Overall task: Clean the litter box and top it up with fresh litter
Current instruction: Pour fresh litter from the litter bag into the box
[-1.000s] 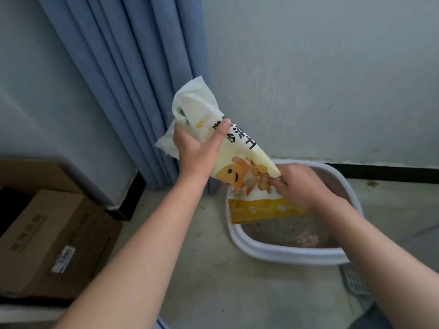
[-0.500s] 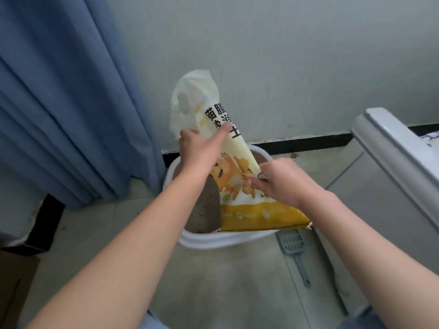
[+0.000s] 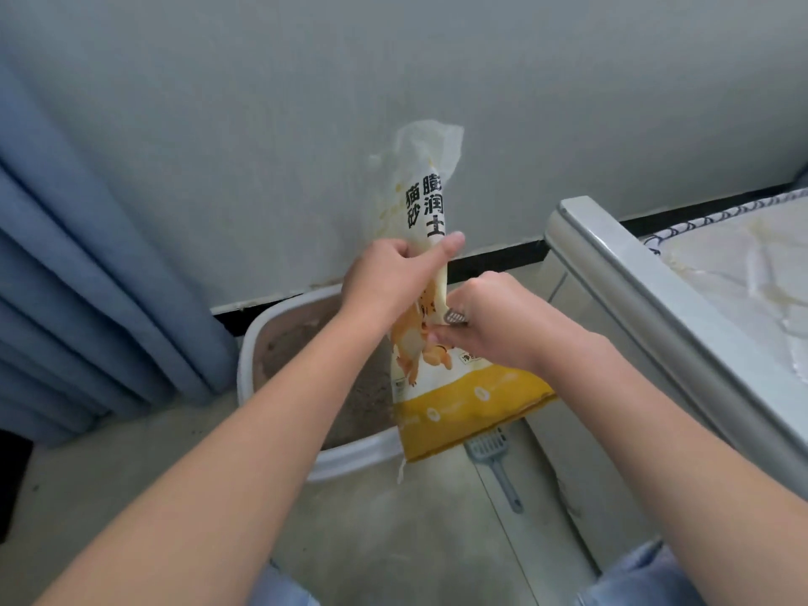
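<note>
I get one wide-angle view, worn on the person's head, facing forward and down at the floor (image 3: 384,535) where it meets the wall (image 3: 271,137). It sits near: the left hand (image 3: 387,277) and right hand (image 3: 492,325) meet mid-frame, arms entering from below. A curtain (image 3: 87,308) edges the left, a bed (image 3: 656,308) the right.

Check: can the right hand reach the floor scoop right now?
Probably not yet: the right hand is pinching the litter bag, which hangs over the head of the scoop. Its handle lies uncovered on the floor, so freeing that hand should do.
</note>
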Demonstrator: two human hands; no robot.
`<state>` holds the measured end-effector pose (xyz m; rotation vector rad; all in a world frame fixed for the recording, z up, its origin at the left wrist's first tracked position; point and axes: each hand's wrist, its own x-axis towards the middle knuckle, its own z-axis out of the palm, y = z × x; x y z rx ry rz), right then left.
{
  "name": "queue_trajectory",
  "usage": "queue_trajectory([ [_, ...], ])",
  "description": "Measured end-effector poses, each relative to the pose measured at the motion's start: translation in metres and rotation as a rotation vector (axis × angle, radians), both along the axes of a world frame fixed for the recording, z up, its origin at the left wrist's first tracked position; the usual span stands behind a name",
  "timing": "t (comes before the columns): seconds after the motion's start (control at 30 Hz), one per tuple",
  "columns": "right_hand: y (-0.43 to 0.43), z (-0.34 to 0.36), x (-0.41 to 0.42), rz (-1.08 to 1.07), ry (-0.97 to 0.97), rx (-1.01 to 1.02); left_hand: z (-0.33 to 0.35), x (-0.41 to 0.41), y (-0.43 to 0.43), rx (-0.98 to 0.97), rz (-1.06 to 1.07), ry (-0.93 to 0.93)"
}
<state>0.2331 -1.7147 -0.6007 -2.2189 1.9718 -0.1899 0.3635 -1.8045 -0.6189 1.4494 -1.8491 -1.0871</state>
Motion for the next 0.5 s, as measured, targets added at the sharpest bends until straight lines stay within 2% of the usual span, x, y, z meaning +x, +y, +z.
queue_trajectory([
  [0.17, 0.001, -0.022, 0.003, 0.030, 0.075, 0.120, -0.013, 0.005, -0.013, 0.085, -0.064, -0.224],
  [0.3, -0.001, -0.053, 0.004, 0.030, 0.053, 0.202, -0.040, 0.015, -0.022, 0.071, -0.042, -0.375],
  [0.5, -0.009, -0.079, -0.004, -0.039, -0.072, 0.155, -0.068, 0.025, -0.033, 0.142, 0.025, -0.343],
])
